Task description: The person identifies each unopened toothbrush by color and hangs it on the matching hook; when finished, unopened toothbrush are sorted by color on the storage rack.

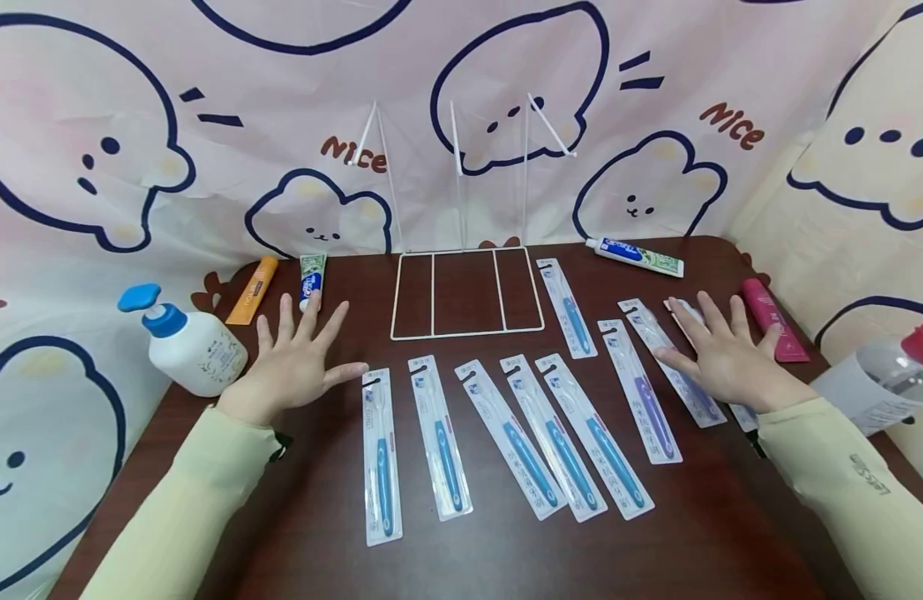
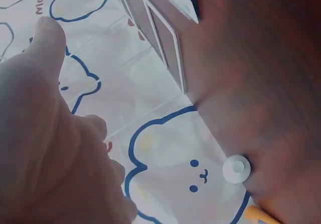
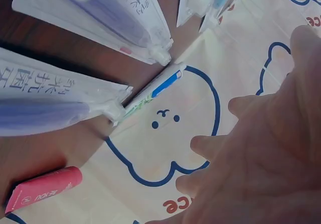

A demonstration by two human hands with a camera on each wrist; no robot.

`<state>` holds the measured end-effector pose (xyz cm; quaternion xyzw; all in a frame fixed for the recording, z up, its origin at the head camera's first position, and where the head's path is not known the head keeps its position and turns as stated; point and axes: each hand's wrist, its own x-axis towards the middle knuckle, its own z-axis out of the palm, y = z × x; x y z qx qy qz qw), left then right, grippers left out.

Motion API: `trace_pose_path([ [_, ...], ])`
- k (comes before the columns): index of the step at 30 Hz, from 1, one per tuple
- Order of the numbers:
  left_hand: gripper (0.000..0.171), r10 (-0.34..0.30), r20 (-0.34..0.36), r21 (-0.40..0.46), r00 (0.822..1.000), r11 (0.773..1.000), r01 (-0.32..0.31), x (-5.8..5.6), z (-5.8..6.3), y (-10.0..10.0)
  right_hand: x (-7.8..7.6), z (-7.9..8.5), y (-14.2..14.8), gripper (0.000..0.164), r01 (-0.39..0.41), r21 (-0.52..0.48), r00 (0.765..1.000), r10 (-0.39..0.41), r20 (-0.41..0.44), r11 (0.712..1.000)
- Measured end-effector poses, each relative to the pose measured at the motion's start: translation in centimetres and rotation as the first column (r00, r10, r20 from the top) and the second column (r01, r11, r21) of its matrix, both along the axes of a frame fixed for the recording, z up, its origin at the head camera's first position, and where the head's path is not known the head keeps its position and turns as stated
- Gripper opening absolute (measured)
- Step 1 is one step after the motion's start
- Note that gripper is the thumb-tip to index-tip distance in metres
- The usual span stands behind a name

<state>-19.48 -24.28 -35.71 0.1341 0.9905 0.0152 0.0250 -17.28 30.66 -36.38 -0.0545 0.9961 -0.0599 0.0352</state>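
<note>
Packaged toothbrushes (image 1: 517,442) lay on the counter (image 1: 506,562), in front and right of the white rack (image 1: 433,296). The left grip (image 1: 287,371) and right grip (image 1: 731,365) hung empty, fingers spread apart; I judged it a pause, and lifting would call for pinching 1 pack's edge.

Indoor tabletop set-up, exact room type unclear: cartoon-print sheeting (image 1: 296,108) marked "Nice" encloses the back & sides of a dark wood-look bench (image 1: 506,567), where pkgd. toothbrushes (image 1: 382,475), toothpaste tubes (image 1: 641,257) & a pump btl. (image 1: 199,354) sit as bathroom-type goods, w/ plenty of spacing.
</note>
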Motion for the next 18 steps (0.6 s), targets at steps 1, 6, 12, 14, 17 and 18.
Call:
trace_pose_path([
  [1,0.096,-0.014,-0.003,0.004,1.0,1.0,0.014,-0.4,0.0,0.0,0.1,0.1,0.2,0.089,0.001,-0.001,1.0,-0.001,-0.001,1.0],
  [6,0.09,-0.129,0.029,0.038,0.991,0.991,0.127,-3.9,-0.8,0.2,0.4,0.4,1.4,0.09,0.018,-0.037,1.0,-0.018,0.001,0.999],
  [12,0.086,-0.233,0.15,0.085,0.961,0.971,0.222,-9.6,-2.3,1.7,1.1,-0.1,3.3,0.094,0.078,-0.035,0.994,-0.075,0.084,0.996],
  [14,0.087,-0.252,0.181,0.081,0.951,0.967,0.241,-11.2,-2.7,2.0,1.4,-0.4,3.6,0.094,0.087,-0.019,0.989,-0.084,0.123,0.996],
  [17,0.087,-0.277,0.229,0.08,0.933,0.961,0.266,-13.1,-3.3,2.1,1.7,-0.8,3.6,0.095,0.108,-0.015,0.981,-0.104,0.164,0.994],
  [18,0.088,-0.281,0.253,0.074,0.926,0.96,0.271,-13.5,-3.5,2.0,1.7,-0.8,3.5,0.094,0.107,-0.011,0.981,-0.103,0.165,0.994],
])
